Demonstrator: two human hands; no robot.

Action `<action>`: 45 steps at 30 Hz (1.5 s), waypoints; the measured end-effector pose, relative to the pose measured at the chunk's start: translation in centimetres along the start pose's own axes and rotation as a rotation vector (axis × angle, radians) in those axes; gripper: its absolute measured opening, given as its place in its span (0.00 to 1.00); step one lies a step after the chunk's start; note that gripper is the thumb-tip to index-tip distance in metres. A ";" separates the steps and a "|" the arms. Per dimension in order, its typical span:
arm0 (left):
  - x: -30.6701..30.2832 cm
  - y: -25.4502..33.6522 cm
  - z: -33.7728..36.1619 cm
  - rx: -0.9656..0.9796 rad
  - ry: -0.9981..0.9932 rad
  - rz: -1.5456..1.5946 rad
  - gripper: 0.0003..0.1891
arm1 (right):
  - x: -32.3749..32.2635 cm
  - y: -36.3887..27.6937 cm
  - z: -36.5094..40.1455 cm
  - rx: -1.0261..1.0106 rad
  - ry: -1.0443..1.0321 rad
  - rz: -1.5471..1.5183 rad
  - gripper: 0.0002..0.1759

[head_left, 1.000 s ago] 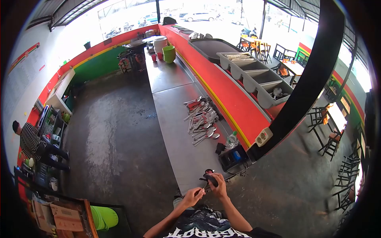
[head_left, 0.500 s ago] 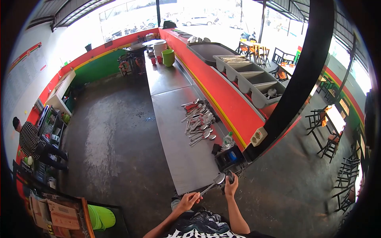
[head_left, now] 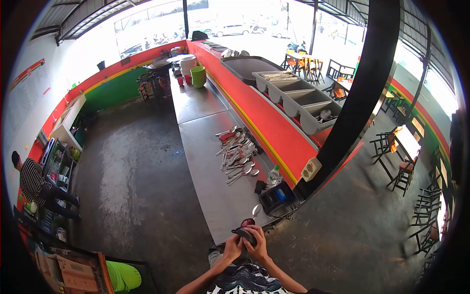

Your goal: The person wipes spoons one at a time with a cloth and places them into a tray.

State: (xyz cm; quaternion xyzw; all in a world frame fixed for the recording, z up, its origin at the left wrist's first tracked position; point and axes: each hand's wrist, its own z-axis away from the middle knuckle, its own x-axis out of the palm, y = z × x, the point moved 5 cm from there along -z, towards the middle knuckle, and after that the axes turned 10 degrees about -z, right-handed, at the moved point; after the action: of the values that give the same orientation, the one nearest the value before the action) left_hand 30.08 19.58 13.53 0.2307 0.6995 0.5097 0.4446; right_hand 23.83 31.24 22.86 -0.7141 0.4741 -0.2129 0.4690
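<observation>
My left hand [head_left: 232, 249] is closed low in front of my body, near the counter's end, at the hidden lower part of a metal spoon [head_left: 256, 210]. The spoon's bowl points up and away from me. Beside it, my right hand [head_left: 258, 245] is closed on a dark object [head_left: 246, 235], which hides most of the spoon's handle. A reddish, dark-edged part [head_left: 247, 223] shows just above the dark object; what it is I cannot make out. A pile of spoons and other cutlery [head_left: 238, 153] lies farther up the steel counter [head_left: 198, 164].
A black device [head_left: 275, 197] and a clear bottle [head_left: 273, 175] stand at the counter's right edge. A grey divided tray [head_left: 298, 98] rests on the red ledge [head_left: 274, 132]. Green bowls [head_left: 198, 77] are stacked far up. At the left, another person [head_left: 35, 182] stands by shelves.
My hands have come together. The spoon has turned more upright, and the dark object has moved left and down, over its handle. The reddish part now shows. The view has shifted slightly.
</observation>
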 end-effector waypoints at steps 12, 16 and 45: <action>-2.1 2.0 1.8 -0.054 -0.374 0.064 0.17 | -2.8 4.5 -1.8 0.052 0.153 0.251 0.21; -2.2 1.9 2.0 -0.085 -0.382 0.097 0.18 | -4.3 5.9 -2.4 0.027 0.282 0.314 0.19; -0.3 4.0 -0.3 0.143 -0.384 -0.191 0.17 | -2.0 6.9 0.3 0.764 0.124 -0.819 0.13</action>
State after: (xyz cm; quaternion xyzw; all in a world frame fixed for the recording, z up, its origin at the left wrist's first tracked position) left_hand 29.44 20.73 17.36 0.2871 0.6552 0.3611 0.5983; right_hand 19.90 32.37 17.00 -0.6053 0.0740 -0.5758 0.5446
